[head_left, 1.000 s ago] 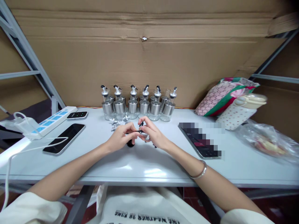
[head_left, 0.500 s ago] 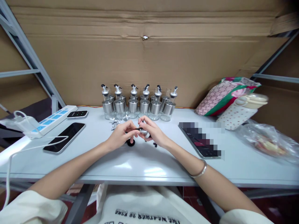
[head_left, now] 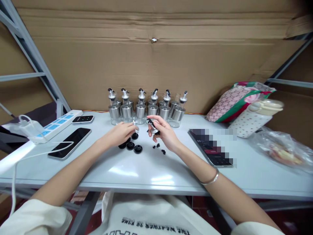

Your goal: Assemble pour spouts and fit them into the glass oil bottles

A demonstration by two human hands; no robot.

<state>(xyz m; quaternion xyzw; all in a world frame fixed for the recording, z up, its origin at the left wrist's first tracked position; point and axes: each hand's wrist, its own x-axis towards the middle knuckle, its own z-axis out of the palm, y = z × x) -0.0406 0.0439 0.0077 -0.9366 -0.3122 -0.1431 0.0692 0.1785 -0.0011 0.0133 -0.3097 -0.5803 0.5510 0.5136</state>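
Note:
My right hand [head_left: 166,133] is closed round a silver pourer top [head_left: 154,129] with a black flip cap, held above the table. To its left, my left hand [head_left: 121,133] reaches over the tabletop, its fingertips at a small silver spout piece [head_left: 134,123]; whether they grip it is hard to see. Several round black stoppers [head_left: 138,149] lie beside and below my left hand. Small black bits [head_left: 163,151] are under my right hand. Behind both hands stand glass and steel bottles [head_left: 140,111], the front ones with silver pourers.
On the left are a power strip [head_left: 57,124], a small device [head_left: 83,119] and a phone [head_left: 70,143] under a white cable. At the right lie another phone [head_left: 207,147], a patterned bag [head_left: 227,104], a dotted bottle [head_left: 251,120] and a plastic bag [head_left: 286,153].
My hands have moved apart. My left hand has left the pourer top and shifted left toward the silver pieces; my right hand keeps the top. More black stoppers now show.

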